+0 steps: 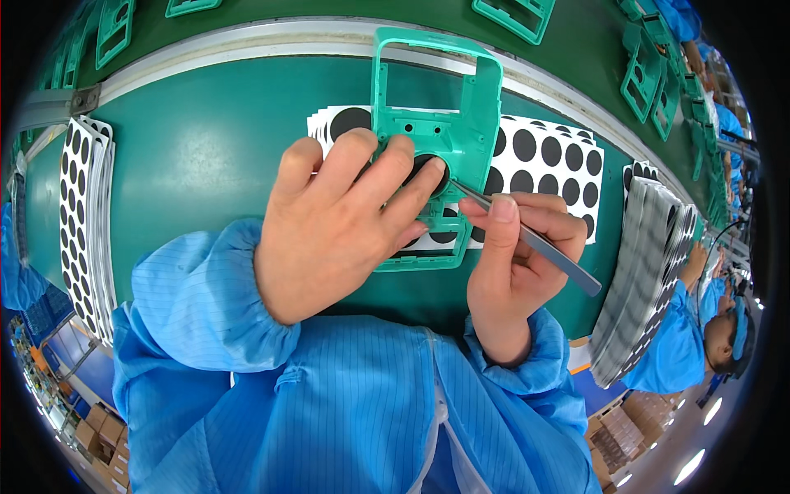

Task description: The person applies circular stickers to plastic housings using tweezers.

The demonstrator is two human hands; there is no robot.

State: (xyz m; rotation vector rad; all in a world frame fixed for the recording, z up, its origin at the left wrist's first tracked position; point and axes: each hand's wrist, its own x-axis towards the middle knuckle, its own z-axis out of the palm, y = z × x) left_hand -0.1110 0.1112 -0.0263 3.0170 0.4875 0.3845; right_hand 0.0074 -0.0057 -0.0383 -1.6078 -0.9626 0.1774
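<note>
A green plastic housing (484,107) lies in front of me, over white sheets of black round stickers (539,148). In its round recess is a black disc (425,161). My left hand (333,222) reaches over the housing's left wall, its index fingertip pressing on the disc. The other fingers are bent, and the thumb tip shows lower down inside the housing. Held pen-like in my right hand (514,272) are grey metal tweezers (559,257). Their tip points at the right edge of the disc; whether it touches is too small to tell.
More sticker sheets stand stacked at the left (86,222) and right (646,272) of the green table (197,123). Beyond a metal rail (271,37), several green housings (646,78) sit on a green surface. Co-workers in blue (671,346) are at the right.
</note>
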